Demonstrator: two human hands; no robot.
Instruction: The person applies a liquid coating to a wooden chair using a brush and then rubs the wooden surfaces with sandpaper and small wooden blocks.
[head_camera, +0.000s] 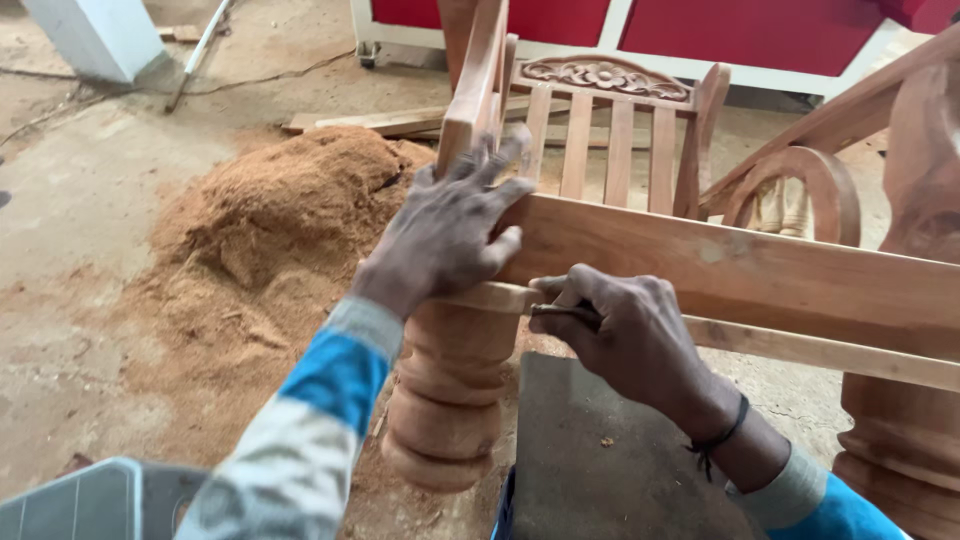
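Observation:
My left hand (450, 228) grips the top corner of a bare wooden furniture frame, fingers spread over the joint where an upright post (478, 70) meets the long horizontal rail (740, 270). Below it stands a turned wooden leg (450, 400) with rounded rings. My right hand (625, 335) is closed around a thin dark metal tool or nail (560, 311), its tip pressed against the underside of the rail next to the leg. A thinner lower rail (830, 352) runs to the right.
A large heap of sawdust (270, 230) lies on the concrete floor at left. A carved slatted chair back (610, 130) and a curved wooden piece (800, 180) stand behind. Another turned leg (905, 430) is at right. Red panels (750, 25) line the back.

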